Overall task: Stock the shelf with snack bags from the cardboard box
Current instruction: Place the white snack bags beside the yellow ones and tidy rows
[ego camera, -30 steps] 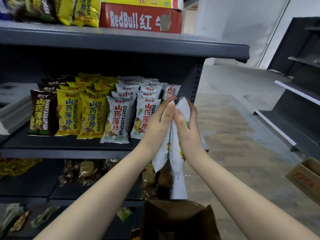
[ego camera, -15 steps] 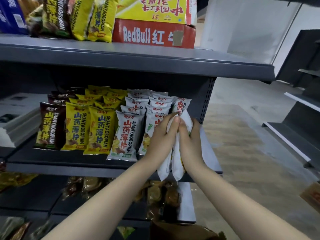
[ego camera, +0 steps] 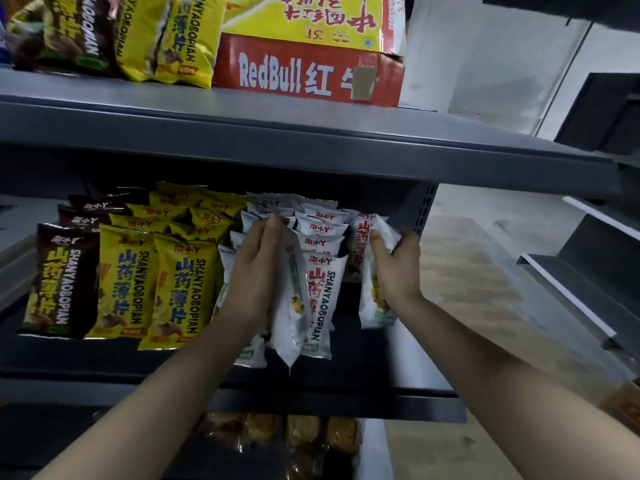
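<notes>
My left hand (ego camera: 254,271) grips one white snack bag (ego camera: 292,317) edge-on, in front of the rows of white bags (ego camera: 322,233) on the middle shelf (ego camera: 346,400). My right hand (ego camera: 394,268) holds a second white snack bag (ego camera: 375,299) upright at the right end of those rows, beside another white bag (ego camera: 360,244). Both bags hang just above the shelf board. The cardboard box they came from is out of view below.
Yellow bags (ego camera: 176,285) and brown bags (ego camera: 59,282) fill the shelf's left part. A Red Bull carton (ego camera: 304,72) and more bags sit on the upper shelf (ego camera: 311,140). Packaged goods (ego camera: 277,434) lie on the lower shelf. Another rack (ego camera: 588,258) stands to the right.
My hands have parted, each carrying one white bag, and have moved forward into the shelf. The left went toward the white rows, the right to their right end. The view tilted up.
</notes>
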Tool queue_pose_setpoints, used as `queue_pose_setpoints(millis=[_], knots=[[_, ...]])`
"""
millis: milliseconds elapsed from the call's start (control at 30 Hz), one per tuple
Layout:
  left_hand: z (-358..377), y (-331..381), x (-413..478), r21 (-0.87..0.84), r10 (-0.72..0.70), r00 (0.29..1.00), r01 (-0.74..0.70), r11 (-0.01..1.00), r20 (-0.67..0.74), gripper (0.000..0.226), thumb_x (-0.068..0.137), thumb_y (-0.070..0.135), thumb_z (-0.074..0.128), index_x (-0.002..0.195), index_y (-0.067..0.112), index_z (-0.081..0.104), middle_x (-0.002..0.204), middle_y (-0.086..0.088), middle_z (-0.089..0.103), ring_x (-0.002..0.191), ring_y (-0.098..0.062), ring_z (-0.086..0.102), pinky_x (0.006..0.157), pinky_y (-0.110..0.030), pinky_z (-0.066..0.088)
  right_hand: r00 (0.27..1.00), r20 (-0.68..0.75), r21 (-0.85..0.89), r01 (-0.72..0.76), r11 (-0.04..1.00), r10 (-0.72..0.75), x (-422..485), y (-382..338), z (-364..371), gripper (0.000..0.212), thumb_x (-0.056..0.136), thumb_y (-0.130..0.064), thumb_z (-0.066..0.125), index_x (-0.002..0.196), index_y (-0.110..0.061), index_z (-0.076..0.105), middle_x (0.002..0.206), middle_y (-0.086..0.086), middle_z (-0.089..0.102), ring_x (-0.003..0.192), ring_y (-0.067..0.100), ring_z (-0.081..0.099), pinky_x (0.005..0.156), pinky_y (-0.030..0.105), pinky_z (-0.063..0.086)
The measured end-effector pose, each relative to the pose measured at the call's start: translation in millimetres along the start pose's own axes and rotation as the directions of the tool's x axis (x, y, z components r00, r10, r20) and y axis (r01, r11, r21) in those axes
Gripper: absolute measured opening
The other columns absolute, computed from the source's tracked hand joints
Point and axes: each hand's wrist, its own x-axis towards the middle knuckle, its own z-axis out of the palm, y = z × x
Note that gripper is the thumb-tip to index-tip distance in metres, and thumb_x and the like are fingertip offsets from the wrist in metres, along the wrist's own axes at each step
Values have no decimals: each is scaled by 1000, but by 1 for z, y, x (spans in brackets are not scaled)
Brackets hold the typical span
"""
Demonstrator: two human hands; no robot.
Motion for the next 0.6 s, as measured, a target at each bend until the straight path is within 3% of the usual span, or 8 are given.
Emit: queue_pose_setpoints(millis=[67, 100, 200, 367, 433, 500, 533, 600], knots=[[-9, -4, 9, 11, -8, 1000, 8, 1000, -25, 58, 84, 70, 39, 124, 31, 55, 128, 7, 57, 123, -10, 49, 108, -39, 35, 999, -38, -122, -32, 992, 28, 23, 8, 7, 57, 91, -40, 58, 130, -2, 38, 130, 15, 44, 116, 30, 48, 84, 29, 38], [-14, -6, 12, -8, -4, 999, 4, 1000, -37, 57, 81, 72, 41, 121, 35, 57, 128, 8, 57, 123, -12, 50, 109, -43, 35, 997, -61, -153, -62, 986, 54, 28, 10, 11, 59, 91, -40, 58, 130, -2, 37, 131, 16, 42, 117, 32, 46, 84, 32, 39], [-25, -11, 18, -50, 19, 1000, -20, 999, -23, 53, 77, 71, 43, 117, 40, 59, 126, 12, 59, 123, -9, 51, 110, -45, 35, 991, -130, -277, -77, 958, 42, 33, 25, 28, 65, 88, -44, 59, 130, -2, 35, 131, 19, 40, 119, 38, 44, 87, 40, 43], [-46, -20, 26, -140, -48, 999, 50, 989, 18, 85, 68, 80, 52, 141, 37, 41, 143, 21, 42, 136, -5, 36, 115, -42, 26, 984, -177, -436, -61, 898, -19, 43, 36, 54, 64, 87, -50, 56, 127, -2, 39, 127, 18, 43, 120, 35, 43, 79, 40, 43], [-49, -26, 30, -168, -57, 998, 60, 984, 22, 68, 79, 72, 48, 139, 40, 39, 138, 32, 42, 123, 17, 38, 108, -22, 31, 974, -221, -451, -62, 890, -45, 47, 38, 62, 68, 86, -51, 56, 128, -2, 39, 126, 18, 44, 119, 35, 43, 81, 41, 45], [-48, -29, 30, -163, -62, 998, 59, 985, -15, 29, 94, 52, 35, 118, 43, 48, 108, 45, 55, 87, 32, 47, 80, -4, 41, 964, -260, -466, -78, 881, -51, 51, 40, 67, 72, 85, -53, 56, 132, -1, 38, 127, 18, 44, 120, 35, 43, 84, 44, 47], [-50, -32, 32, -158, -60, 998, 54, 986, -34, 23, 96, 49, 32, 108, 44, 51, 92, 44, 60, 80, 30, 51, 73, -6, 43, 962, -269, -474, -87, 876, -50, 52, 40, 69, 74, 85, -53, 56, 133, 0, 38, 126, 19, 45, 119, 36, 43, 85, 44, 47], [-54, -37, 38, -152, -44, 998, 38, 988, -38, 27, 94, 58, 34, 103, 47, 57, 93, 37, 63, 86, 23, 56, 78, -15, 40, 960, -277, -490, -102, 866, -43, 57, 43, 74, 74, 86, -53, 56, 134, 0, 38, 126, 19, 45, 119, 36, 43, 87, 45, 43]])
